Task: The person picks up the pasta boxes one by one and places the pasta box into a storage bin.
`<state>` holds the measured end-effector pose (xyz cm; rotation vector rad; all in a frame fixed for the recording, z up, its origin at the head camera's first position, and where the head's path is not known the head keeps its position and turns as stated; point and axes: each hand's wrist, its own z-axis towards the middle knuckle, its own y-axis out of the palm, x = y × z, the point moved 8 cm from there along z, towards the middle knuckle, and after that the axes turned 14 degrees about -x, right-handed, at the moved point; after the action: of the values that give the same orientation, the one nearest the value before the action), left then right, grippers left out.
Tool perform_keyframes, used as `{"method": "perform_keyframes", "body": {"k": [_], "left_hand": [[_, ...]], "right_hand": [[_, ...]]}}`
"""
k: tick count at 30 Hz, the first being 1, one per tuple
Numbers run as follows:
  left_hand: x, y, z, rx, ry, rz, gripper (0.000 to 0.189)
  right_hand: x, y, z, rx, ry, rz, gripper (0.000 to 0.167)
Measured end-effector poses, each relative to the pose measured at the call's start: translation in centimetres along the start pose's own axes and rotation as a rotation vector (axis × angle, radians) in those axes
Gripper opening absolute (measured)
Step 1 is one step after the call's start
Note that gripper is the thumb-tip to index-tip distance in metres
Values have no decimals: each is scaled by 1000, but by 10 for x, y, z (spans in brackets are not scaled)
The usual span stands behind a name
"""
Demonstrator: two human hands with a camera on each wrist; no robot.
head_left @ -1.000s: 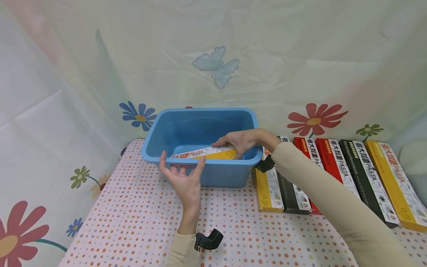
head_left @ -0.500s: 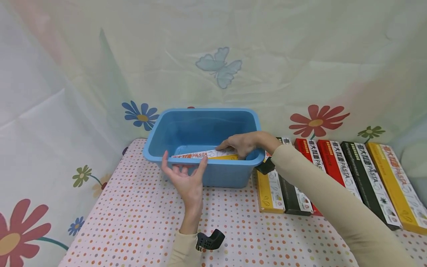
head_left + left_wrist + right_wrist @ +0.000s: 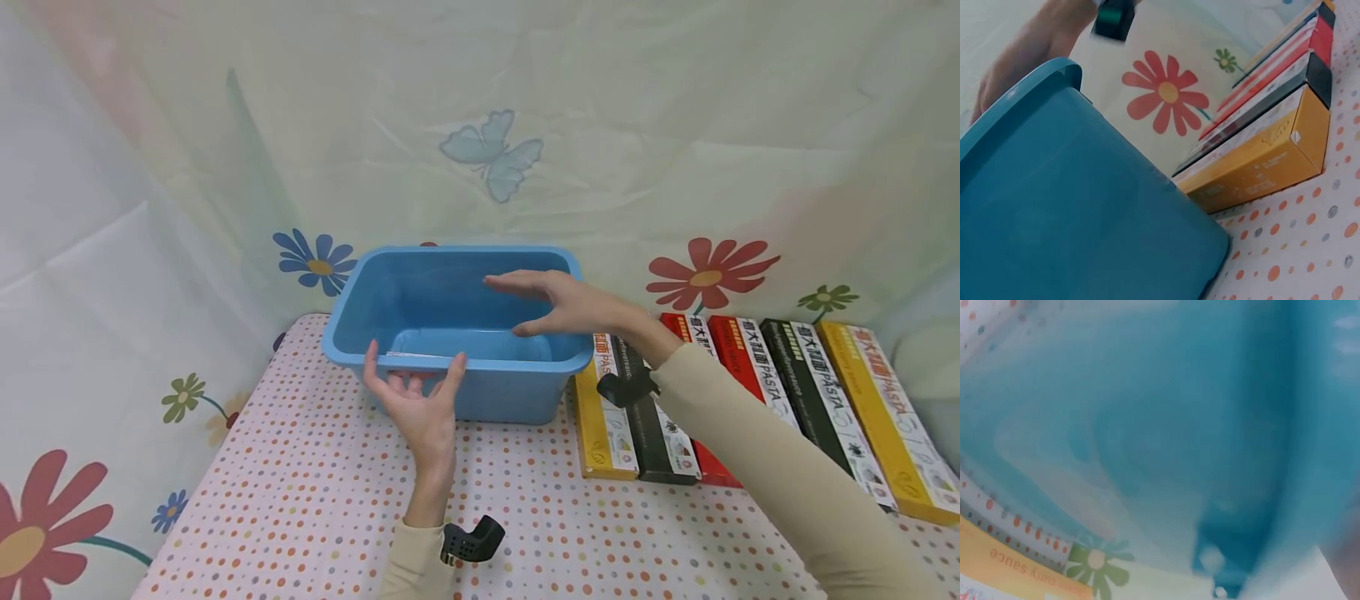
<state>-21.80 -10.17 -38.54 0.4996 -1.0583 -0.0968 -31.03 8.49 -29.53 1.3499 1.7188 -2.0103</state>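
Observation:
A blue plastic bin [image 3: 510, 396] stands on the dotted tablecloth. My left hand [image 3: 418, 412] holds its front rim, thumb and forefinger at the lip and the other fingers curled beneath. Over the bin's right side hovers my right hand [image 3: 566, 307], thumb and fingers spread apart with nothing between them. Only a thin white strip of the pasta box [image 3: 420, 356] shows inside, just behind the front rim; the wall hides the rest. In the right wrist view the blue plastic is blurred.
Right of the bin lie several pasta boxes in a row: a yellow box [image 3: 592, 433], a black box [image 3: 651, 433], red ones partly behind the right sleeve, then another black box [image 3: 806, 358] and another yellow box [image 3: 873, 408]. A flowered curtain [image 3: 600, 125] hangs behind the bin.
My right hand has let go of the yellow-and-white pasta box, which has dropped low behind the bin's front wall. That hand has risen and spread its fingers. My left hand stays at the rim.

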Motion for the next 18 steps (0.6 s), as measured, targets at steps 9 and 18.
{"method": "perform_keyframes", "body": {"k": [9, 18], "left_hand": [[2, 0, -1, 3, 5, 2, 110], [3, 1, -2, -17, 9, -34, 107]], "right_hand": [[-12, 1, -93, 438, 81, 39, 71], [19, 49, -156, 741, 246, 130, 72]]}}
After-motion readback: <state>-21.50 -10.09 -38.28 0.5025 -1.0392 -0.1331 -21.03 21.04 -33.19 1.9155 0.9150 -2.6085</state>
